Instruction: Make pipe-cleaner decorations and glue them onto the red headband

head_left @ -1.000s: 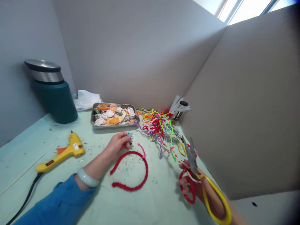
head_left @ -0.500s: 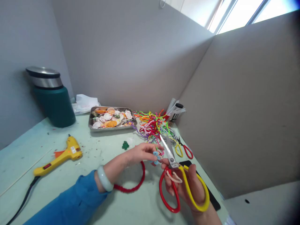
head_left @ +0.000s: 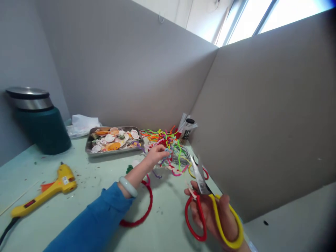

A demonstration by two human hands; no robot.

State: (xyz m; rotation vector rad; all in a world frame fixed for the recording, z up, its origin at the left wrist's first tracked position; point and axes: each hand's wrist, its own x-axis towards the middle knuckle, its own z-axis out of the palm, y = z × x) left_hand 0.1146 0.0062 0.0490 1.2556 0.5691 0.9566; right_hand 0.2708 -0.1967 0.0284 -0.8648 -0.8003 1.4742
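Note:
My left hand (head_left: 155,155), in a blue sleeve with a pale bangle, reaches over the heap of coloured pipe cleaners (head_left: 164,138). Its fingers pinch a small light blue pipe-cleaner piece (head_left: 168,152). Scissors (head_left: 201,182) with one red and one yellow handle rest in my right hand (head_left: 208,213), blades pointing up and a little apart. A short pale pink pipe cleaner (head_left: 193,193) lies against the fingers of that hand, by the red handle. On the table below my left forearm is a red fuzzy ring (head_left: 150,206), partly covered. A dark green piece (head_left: 129,169) sits just beyond the wrist.
A yellow glue gun (head_left: 44,192) with a black cord lies at left, before a dark green flask (head_left: 42,129). The metal tray (head_left: 115,152) at the back holds shells. Further right are a black-capped bottle (head_left: 187,130) and a second pair of scissors (head_left: 193,172). Grey partitions (head_left: 126,77) enclose the table.
My left hand has moved away from the scissors, forward to the pipe-cleaner heap, still pinching the light blue piece. My right hand keeps the scissors. The view has turned slightly right.

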